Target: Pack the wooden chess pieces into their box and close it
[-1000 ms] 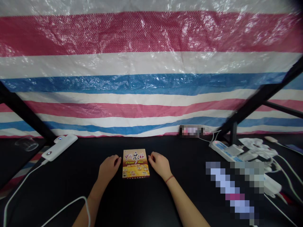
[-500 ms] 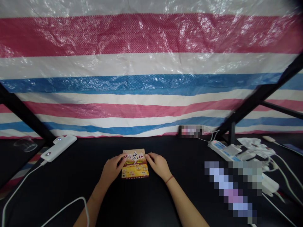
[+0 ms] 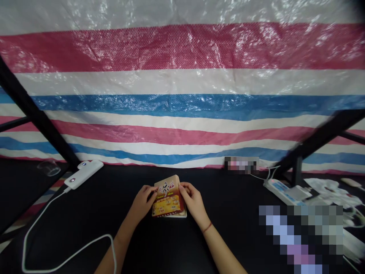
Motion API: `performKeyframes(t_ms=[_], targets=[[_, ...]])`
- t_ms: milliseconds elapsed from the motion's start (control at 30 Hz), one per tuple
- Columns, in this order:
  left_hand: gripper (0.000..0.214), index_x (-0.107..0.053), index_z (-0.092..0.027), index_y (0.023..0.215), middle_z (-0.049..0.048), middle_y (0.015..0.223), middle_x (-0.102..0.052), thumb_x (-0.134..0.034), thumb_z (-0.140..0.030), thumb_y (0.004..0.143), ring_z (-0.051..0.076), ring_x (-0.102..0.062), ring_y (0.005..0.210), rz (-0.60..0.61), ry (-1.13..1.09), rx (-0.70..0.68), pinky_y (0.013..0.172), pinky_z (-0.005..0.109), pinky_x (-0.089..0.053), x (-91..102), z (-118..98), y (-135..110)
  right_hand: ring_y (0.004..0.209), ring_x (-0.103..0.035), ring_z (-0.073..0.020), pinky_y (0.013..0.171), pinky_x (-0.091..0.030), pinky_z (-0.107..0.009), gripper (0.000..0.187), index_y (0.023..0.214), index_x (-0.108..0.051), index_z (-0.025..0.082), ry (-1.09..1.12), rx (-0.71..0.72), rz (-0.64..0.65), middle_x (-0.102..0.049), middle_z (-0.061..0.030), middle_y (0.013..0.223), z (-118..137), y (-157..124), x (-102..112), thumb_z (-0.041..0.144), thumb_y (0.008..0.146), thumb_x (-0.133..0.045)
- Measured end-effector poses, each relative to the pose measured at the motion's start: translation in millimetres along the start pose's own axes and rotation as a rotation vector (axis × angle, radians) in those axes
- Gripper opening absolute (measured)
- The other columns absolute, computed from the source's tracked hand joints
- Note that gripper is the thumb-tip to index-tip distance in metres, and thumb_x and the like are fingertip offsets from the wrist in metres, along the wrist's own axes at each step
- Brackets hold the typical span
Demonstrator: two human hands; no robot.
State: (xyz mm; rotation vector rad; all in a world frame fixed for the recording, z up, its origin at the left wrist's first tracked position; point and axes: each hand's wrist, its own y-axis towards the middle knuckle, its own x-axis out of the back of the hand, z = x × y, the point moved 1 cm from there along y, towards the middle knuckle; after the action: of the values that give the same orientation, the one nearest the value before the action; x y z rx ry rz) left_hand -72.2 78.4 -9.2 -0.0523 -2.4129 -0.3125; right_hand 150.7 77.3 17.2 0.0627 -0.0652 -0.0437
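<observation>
I am gripping the Chinese chess box lid (image 3: 167, 201) between my curled left hand (image 3: 139, 205) and right hand (image 3: 194, 201), tilting it, which calls for an even, steady hold.

Large pixelated patch (image 3: 299, 239) at lower right masks its object and hides part of the power strip (image 3: 285, 192), smaller pixelated patch (image 3: 241, 164) masks another farther back, left hand (image 3: 139, 205) and right hand (image 3: 194, 201) cover the game box's (image 3: 169, 198) side edges, its small print unreadable, forearms (image 3: 225, 251) cut off below.
</observation>
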Motion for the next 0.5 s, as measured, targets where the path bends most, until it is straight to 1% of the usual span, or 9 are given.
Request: performKeyframes(t_ms=[67,133,233,300,367,400,467,500], targets=[[0.026,-0.069,-0.023,0.101,0.0068,0.1,-0.061,-0.05,-0.036,0.089,0.021,-0.063,0.096,-0.039,0.012,-0.029,0.091,0.038,-0.051,1.5,0.5,0.2,0.049,-0.048,-0.0119,0.05,-0.039,-0.023,0.055,0.105,-0.056,0.017,0.143,-0.05,0.013,-0.054,0.0056,0.054,9.1,-0.2,-11.9,0.061,0.074,-0.065],[0.023,-0.069,-0.022,0.098,0.0072,0.101,-0.061,-0.051,-0.033,0.088,0.021,-0.062,0.097,-0.067,0.015,-0.052,0.092,0.039,-0.05,4.9,-1.0,0.8,0.046,-0.045,-0.0096,0.047,-0.036,-0.021,0.055,0.106,-0.053,0.018,0.222,-0.063,0.039,-0.051,0.0081,0.052,20.0,0.9,-24.5,0.058,0.073,-0.068],[0.025,-0.068,-0.023,0.103,0.0073,0.105,-0.062,-0.049,-0.033,0.089,0.02,-0.062,0.1,-0.134,-0.031,-0.05,0.092,0.037,-0.051,15.5,-5.5,1.9,0.045,-0.042,-0.0073,0.046,-0.033,-0.019,0.043,0.096,-0.055,0.018,0.23,-0.03,0.099,-0.049,0.0084,0.052,36.2,4.9,-44.7,0.053,0.074,-0.068],[0.03,-0.066,-0.023,0.108,0.0074,0.11,-0.063,-0.047,-0.038,0.092,0.02,-0.062,0.103,-0.196,-0.119,-0.02,0.093,0.037,-0.051,25.6,-7.8,2.6,0.045,-0.042,-0.0071,0.045,-0.033,-0.019,0.037,0.092,-0.056,0.018,0.203,-0.003,0.144,-0.047,0.0089,0.051,44.7,8.3,-59.1,0.05,0.075,-0.067],[0.039,-0.063,-0.021,0.114,0.009,0.118,-0.063,-0.043,-0.047,0.093,0.021,-0.063,0.103,-0.234,-0.266,0.051,0.09,0.036,-0.053,36.1,-8.1,3.1,0.045,-0.046,-0.008,0.045,-0.035,-0.019,0.033,0.093,-0.057,0.019,0.166,0.021,0.206,-0.048,0.0083,0.052,50.9,11.4,-74.4,0.048,0.078,-0.064],[0.045,-0.061,-0.02,0.118,0.0103,0.123,-0.061,-0.041,-0.051,0.092,0.022,-0.064,0.102,-0.238,-0.344,0.094,0.086,0.036,-0.054,41.0,-7.6,3.3,0.046,-0.049,-0.0087,0.046,-0.037,-0.02,0.031,0.094,-0.058,0.019,0.148,0.028,0.249,-0.05,0.0071,0.054,53.2,12.5,-82.3,0.047,0.08,-0.061],[0.057,-0.058,-0.018,0.123,0.0125,0.131,-0.058,-0.039,-0.06,0.09,0.024,-0.064,0.103,-0.224,-0.455,0.164,0.083,0.036,-0.055,49.4,-6.6,3.4,0.053,-0.057,-0.0101,0.049,-0.042,-0.02,0.03,0.097,-0.061,0.02,0.124,0.031,0.367,-0.058,0.0035,0.063,57.0,13.8,-97.3,0.046,0.085,-0.055],[0.061,-0.057,-0.017,0.124,0.0128,0.133,-0.058,-0.039,-0.063,0.088,0.025,-0.063,0.107,-0.212,-0.479,0.182,0.085,0.036,-0.054,53.0,-6.3,3.4,0.056,-0.06,-0.0103,0.051,-0.044,-0.02,0.03,0.099,-0.062,0.02,0.12,0.031,0.431,-0.061,0.0019,0.069,58.5,14.1,-103.5,0.045,0.087,-0.052]])
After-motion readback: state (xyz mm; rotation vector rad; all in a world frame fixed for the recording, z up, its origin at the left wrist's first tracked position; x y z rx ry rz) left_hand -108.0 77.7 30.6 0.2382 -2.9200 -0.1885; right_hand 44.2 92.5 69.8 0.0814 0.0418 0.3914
